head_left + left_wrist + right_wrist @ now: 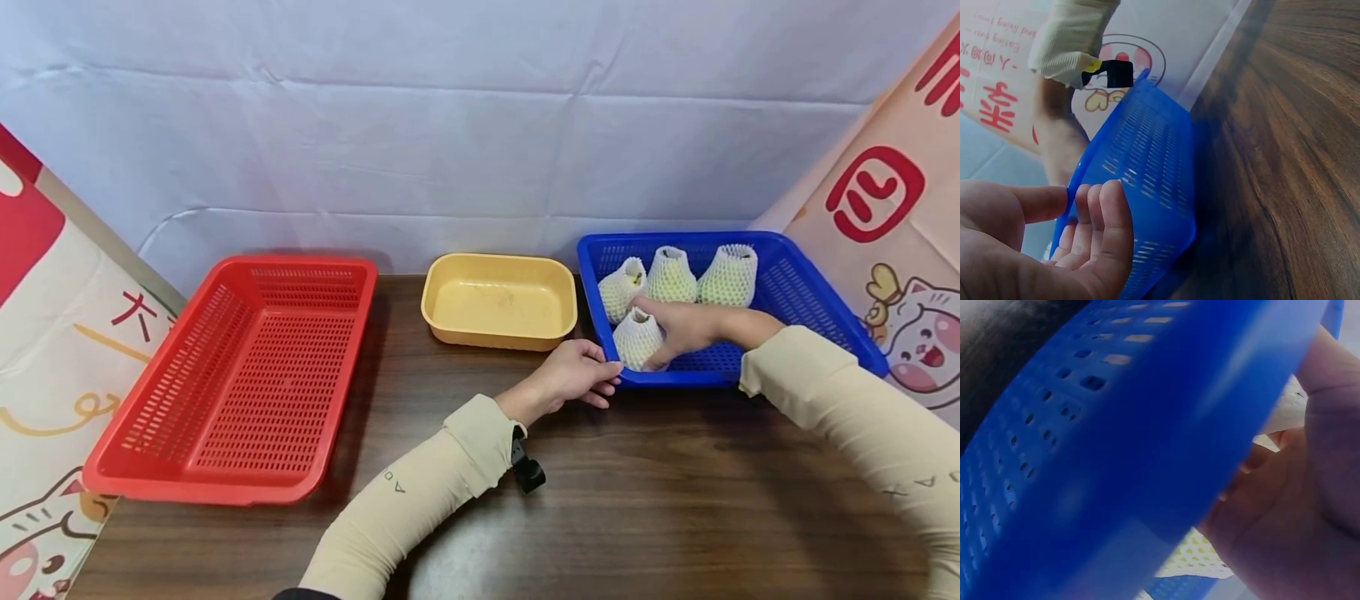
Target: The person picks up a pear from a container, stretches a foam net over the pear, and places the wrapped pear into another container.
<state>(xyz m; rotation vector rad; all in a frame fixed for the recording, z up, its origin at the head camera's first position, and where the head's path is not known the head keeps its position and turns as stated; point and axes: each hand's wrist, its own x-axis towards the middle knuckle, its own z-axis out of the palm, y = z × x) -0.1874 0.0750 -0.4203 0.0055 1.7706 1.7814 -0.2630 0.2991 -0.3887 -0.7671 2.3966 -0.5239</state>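
Observation:
A blue plastic basket (817, 308) holds several fruits in white foam-net sleeves; the kind of fruit is hidden. My right hand (682, 325) is inside it, with thumb and fingers around the foam-netted fruit (637, 340) at the front left corner. Three more sleeved fruits, among them one at the middle back (671, 277), stand behind. At the same corner my left hand (573, 375) pinches the basket's rim, thumb on the edge and fingers against the outer wall in the left wrist view. The right wrist view shows my right hand (1279, 512) partly behind the blue rim (1147, 444).
A shallow yellow tub (498, 337) stands left of the blue basket, near the back cloth. Farther left lies a large red perforated basket (258, 392) with nothing in it. All stand on a dark wooden table (600, 517), with printed cloths at both sides.

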